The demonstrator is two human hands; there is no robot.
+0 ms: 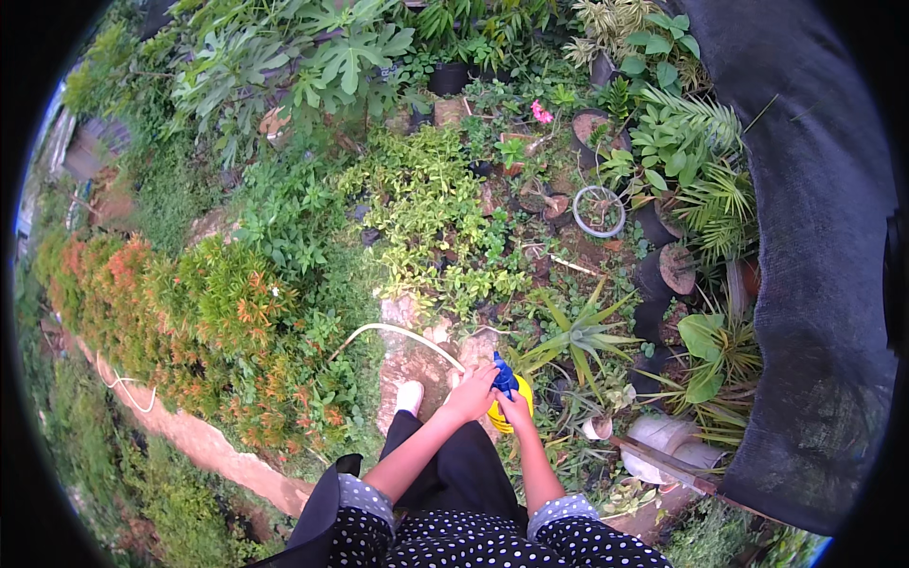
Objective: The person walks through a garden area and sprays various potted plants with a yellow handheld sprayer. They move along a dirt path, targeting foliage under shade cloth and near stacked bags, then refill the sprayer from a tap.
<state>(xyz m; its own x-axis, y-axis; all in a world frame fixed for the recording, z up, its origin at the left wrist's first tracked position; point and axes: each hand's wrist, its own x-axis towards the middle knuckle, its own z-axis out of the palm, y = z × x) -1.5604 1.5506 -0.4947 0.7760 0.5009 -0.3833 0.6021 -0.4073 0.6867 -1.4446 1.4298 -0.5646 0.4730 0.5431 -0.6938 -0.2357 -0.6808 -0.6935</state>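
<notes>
Both my hands meet low in the middle of the view, over a blue plastic spray head (503, 375) on a yellow container (524, 402), probably a sprayer bottle. My right hand (516, 410) is closed around the lower blue part. My left hand (472, 392) lies against its left side, fingers reaching onto the blue plastic. A pale hose (398, 328) arcs in from the left and meets the left hand near the knuckles; whether the fingers grip it is hidden. Most of the yellow container is covered by my right hand.
A spiky rosette plant (579, 335) grows just right of the container. Potted plants and a grey ring-rimmed pot (599, 211) stand beyond. Black shade netting (817, 284) borders the right. My white shoe (410, 396) is on a stone slab (398, 355); an orange-tipped hedge (213, 305) lies left.
</notes>
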